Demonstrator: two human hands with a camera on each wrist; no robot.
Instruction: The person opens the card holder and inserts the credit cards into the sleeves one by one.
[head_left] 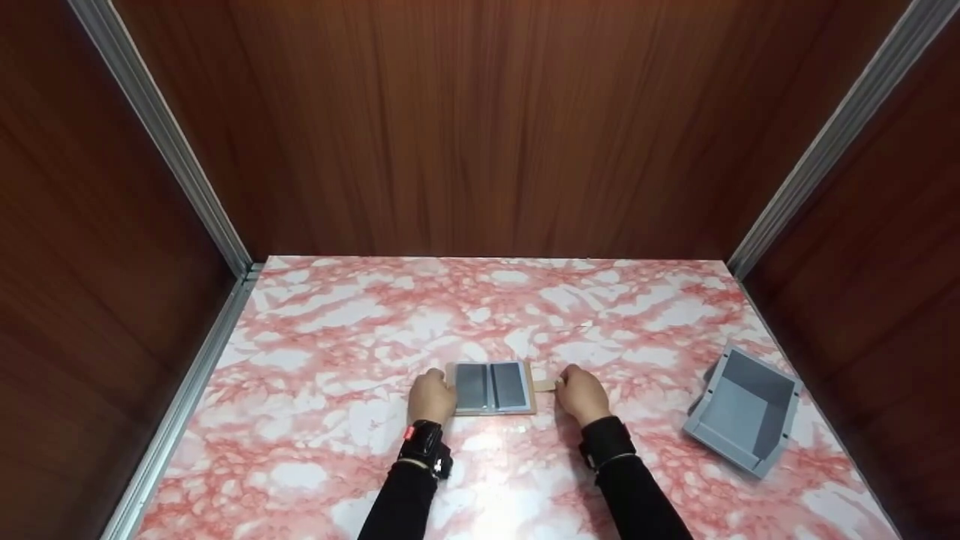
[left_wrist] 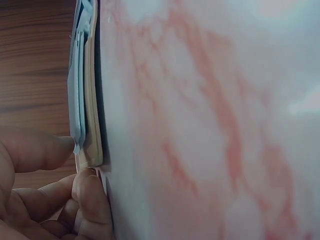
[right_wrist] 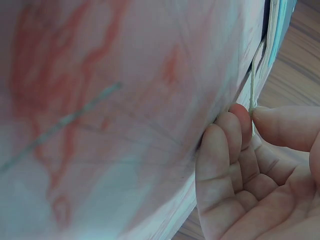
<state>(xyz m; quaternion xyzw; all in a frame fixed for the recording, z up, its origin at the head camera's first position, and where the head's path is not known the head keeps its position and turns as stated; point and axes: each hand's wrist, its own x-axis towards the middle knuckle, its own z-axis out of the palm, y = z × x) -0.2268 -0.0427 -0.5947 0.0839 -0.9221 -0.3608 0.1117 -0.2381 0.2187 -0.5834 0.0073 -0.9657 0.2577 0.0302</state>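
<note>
Left hand grips wallet at its 9 o'clock edge; right hand pinches strap sticking out toward 3 o'clock, long axis left-right.

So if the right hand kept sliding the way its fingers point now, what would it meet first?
The right hand points left and already pinches the small tan tab. Straight on it would likely meet the right edge of the tan board with two grey panels, then the left hand holding the far edge.
</note>
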